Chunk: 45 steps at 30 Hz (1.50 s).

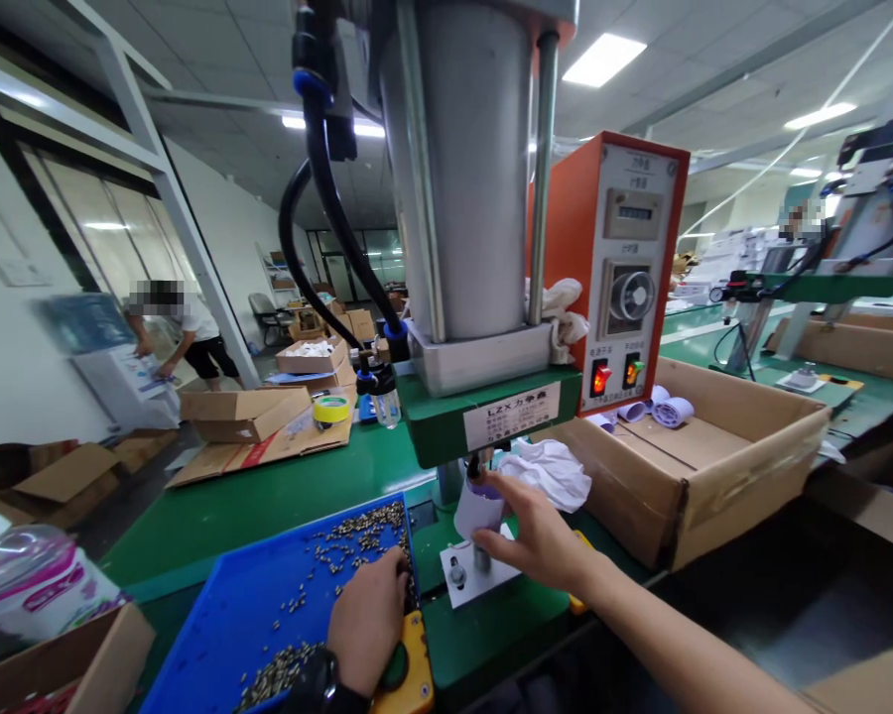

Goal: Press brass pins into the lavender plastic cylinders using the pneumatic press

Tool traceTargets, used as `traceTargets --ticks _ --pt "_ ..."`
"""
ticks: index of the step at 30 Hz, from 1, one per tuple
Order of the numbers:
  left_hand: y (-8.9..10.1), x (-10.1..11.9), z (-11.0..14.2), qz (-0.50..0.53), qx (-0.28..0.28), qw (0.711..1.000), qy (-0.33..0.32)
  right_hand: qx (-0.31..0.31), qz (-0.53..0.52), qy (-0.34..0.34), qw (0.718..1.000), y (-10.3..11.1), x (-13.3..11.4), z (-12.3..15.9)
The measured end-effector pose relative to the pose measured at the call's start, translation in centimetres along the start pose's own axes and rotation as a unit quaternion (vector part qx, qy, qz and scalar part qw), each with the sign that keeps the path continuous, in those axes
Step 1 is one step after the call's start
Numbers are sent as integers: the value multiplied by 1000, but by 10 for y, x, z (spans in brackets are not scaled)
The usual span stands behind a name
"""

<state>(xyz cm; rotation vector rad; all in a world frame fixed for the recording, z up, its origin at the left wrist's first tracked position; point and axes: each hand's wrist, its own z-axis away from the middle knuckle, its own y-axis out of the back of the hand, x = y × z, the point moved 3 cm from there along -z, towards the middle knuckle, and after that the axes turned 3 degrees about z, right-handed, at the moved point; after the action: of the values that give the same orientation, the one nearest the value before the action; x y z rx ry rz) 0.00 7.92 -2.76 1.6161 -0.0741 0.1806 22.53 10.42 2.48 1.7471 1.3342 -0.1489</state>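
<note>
My right hand [540,535] has its thumb and fingers around a pale lavender cylinder [476,511], which looks like a rolled sheet. The cylinder sits between the press head and a small metal post on a white base plate [457,595]. At the right side of a blue tray [219,605], my left hand [372,605] reaches down among small metal fittings [357,531], its fingers curled together. Whatever those fingertips pinch is hidden. Beside the left wrist is a yellow button box [418,664].
Over my hands stands a pneumatic press [465,198] with an orange control box [632,278]. Right of it, a cardboard box [744,476] holds several lavender rolls. A white cloth [547,474] lies behind my right hand. Far left, a person [200,332] bends near a water dispenser.
</note>
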Motion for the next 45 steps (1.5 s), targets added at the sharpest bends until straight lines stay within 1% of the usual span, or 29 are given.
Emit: traceTargets --ticks 3,6,9,12,16,18,21,24,27,32,36,39,41,43,45 --pt "1 1 0 0 -2 1000 0 16 -30 0 999 7 -3 -5" --pt "2 2 0 -7 0 1000 2 26 -27 13 999 12 -6 -7" --pt "2 3 -1 -14 -4 1000 5 -4 -35 10 999 10 -5 -6" --pt "2 3 -2 -19 -9 1000 6 -30 -27 23 999 10 -5 -6" --pt "1 3 -4 -14 -16 1000 7 10 -31 30 999 14 -6 -8" --pt "2 3 -4 -14 -17 1000 8 7 -18 24 1000 12 -5 -8" --pt "1 3 -3 -10 -10 1000 4 -35 -1 12 999 4 -2 -6" --pt "0 1 -2 -3 0 1000 -7 -49 2 11 999 -2 -1 -1" --pt "0 1 -1 -5 10 1000 -17 -44 -2 9 999 -5 -1 5" --pt "4 4 0 -18 6 1000 -13 -8 -17 -5 1000 -11 3 13" --pt "3 3 0 -16 7 1000 -8 17 -5 -17 1000 -18 8 16" --pt "1 1 0 -10 9 1000 -16 14 6 -43 999 -21 10 17" --pt "1 1 0 -11 13 1000 -21 1 -1 -65 998 -21 11 18" --pt "6 3 1 -10 25 999 -20 -12 -7 -70 997 -20 14 21" --pt "13 6 4 3 47 999 -18 -7 7 -66 998 -17 20 29"
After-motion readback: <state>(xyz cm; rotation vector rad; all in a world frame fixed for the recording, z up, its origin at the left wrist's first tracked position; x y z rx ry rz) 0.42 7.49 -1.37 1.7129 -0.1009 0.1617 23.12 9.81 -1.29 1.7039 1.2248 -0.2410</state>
